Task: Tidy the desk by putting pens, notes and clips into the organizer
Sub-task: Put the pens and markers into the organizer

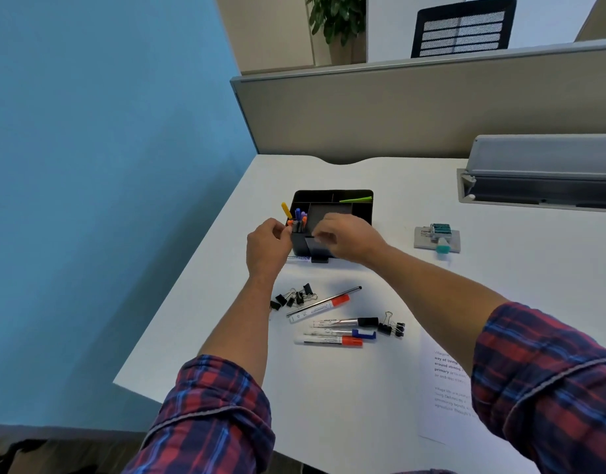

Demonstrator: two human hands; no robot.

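Both hands (268, 242) (346, 234) at organizer (332, 213), grips curled, contents unclear; next I fetch markers (332, 341) off counter (380, 388).

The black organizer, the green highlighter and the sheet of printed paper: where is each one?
black organizer (332, 213): head view, on the bare floor of its middle compartment.
green highlighter (355, 199): head view, mid-barrel, lying in the organizer's back right compartment.
sheet of printed paper (445, 398): head view, on its printed text area.

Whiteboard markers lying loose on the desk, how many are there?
4, near the binder clips: red-capped, black-capped, blue-capped, red-capped. Another peeks out beside the organizer, mostly hidden.
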